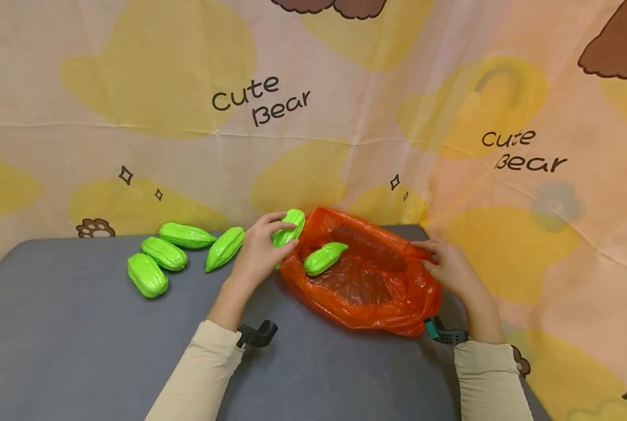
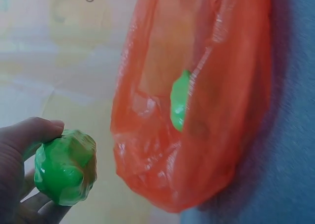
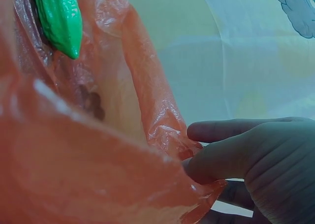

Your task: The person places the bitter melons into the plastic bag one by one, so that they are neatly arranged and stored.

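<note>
My left hand [image 1: 260, 248] grips a glossy green ridged gourd [image 1: 292, 225], beside the left rim of an open red plastic bag [image 1: 355, 316]. In the left wrist view, this gourd [image 2: 64, 167] shows end-on between thumb and fingers, apart from the bag. Inside the bag lies another green gourd [image 1: 325, 259], its pointed tip toward the right; the right wrist view also shows this gourd [image 3: 59, 19]. At the bag's right side my right hand [image 1: 447, 269] pinches the rim. Thumb and fingers there hold the thin plastic [image 3: 167, 140].
Several more green gourds [image 1: 165, 254] lie at the back left of the grey table [image 1: 82, 351]. Printed cloth [image 1: 345, 117] hangs behind the table and along its right side. A dark wrist mount [image 1: 257, 333] sits on each forearm.
</note>
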The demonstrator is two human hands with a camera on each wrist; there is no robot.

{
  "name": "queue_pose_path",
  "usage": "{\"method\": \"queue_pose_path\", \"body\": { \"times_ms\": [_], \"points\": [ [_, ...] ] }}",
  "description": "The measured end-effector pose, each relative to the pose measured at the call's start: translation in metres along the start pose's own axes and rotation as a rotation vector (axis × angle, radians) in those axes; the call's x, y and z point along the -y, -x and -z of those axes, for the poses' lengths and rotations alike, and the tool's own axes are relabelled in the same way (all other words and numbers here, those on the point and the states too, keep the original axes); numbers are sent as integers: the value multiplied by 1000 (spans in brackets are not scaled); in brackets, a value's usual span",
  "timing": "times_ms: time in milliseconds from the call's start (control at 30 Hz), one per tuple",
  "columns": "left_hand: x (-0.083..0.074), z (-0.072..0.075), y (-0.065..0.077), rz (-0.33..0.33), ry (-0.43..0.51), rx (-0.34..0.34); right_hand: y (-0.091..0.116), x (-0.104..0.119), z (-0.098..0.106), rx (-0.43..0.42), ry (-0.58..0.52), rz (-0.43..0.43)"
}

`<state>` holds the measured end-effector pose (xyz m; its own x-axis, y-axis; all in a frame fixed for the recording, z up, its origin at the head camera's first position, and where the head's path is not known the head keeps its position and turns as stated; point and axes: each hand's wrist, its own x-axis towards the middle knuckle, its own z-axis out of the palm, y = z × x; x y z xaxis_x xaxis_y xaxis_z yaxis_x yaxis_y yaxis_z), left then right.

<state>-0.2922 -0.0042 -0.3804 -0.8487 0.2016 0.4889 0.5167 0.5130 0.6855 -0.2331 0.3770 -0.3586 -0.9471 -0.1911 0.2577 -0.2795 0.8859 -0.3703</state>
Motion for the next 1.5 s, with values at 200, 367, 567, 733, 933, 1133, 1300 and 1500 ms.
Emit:
{"method": "queue_pose_path", "body": {
  "times_ms": [200,367,567,733,933,1133,1300,1500],
  "points": [
    [-8,-8,-9,-16,38,16,-2,2,1,4,15,-2],
    [-17,-20,-17,-28,49,43,-1,1,1,2,25,-9],
    [-27,-34,-25,-45,50,76,0,1,0,-8,23,-8],
    [-34,-46,-29,-55,96,63,1,2,0,-14,21,4],
    [-37,-55,-25,-15,172,80,2,3,-1,-14,25,5],
    [-38,-56,-22,-18,199,68,3,5,-1,-22,18,4],
    [-39,-59,-20,-16,168,97,3,6,1,-26,15,-1],
    [-40,-64,-17,12,164,123,2,7,1,-28,16,4]
  ]
}}
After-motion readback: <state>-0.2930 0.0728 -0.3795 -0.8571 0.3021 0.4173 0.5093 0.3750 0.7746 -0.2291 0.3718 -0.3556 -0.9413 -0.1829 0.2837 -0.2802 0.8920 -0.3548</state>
